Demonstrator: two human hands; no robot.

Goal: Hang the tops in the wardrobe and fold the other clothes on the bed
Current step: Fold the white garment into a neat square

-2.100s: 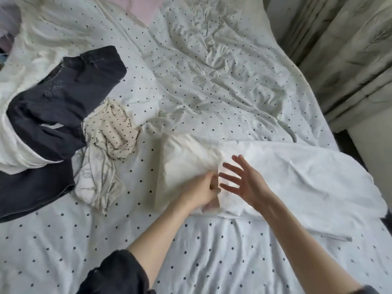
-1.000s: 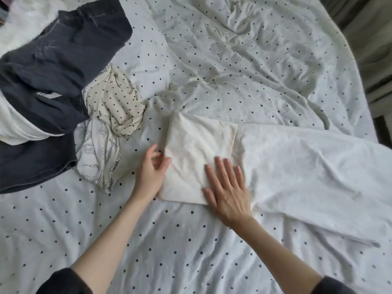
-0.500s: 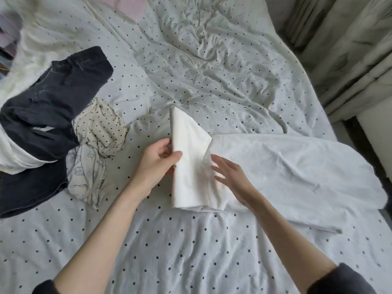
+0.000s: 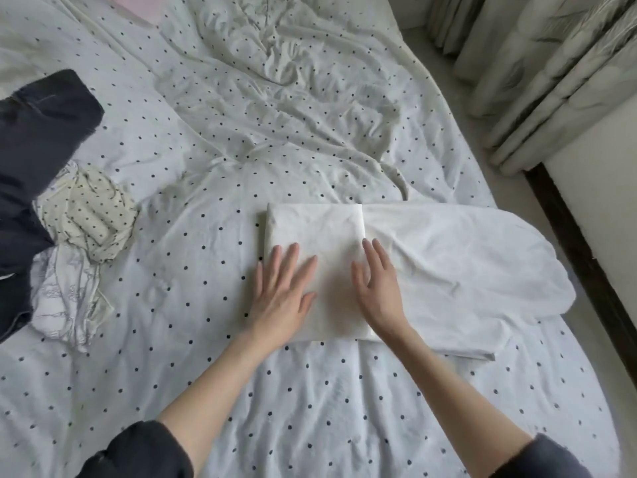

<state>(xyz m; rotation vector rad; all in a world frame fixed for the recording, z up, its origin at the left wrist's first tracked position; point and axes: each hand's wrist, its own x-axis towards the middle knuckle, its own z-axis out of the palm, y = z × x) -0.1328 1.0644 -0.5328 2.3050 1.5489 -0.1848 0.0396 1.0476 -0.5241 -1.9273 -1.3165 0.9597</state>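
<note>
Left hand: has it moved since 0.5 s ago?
Yes. The left hand was holding the folded end of the white garment up on edge; it now lies flat on that fold, further from the polka-dot cloth on the bed.

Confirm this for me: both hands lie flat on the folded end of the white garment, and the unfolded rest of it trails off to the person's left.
Not quite. The head view shows the unfolded rest of the white garment trailing right, not left. The left hand and right hand do lie flat on its folded end.
</note>
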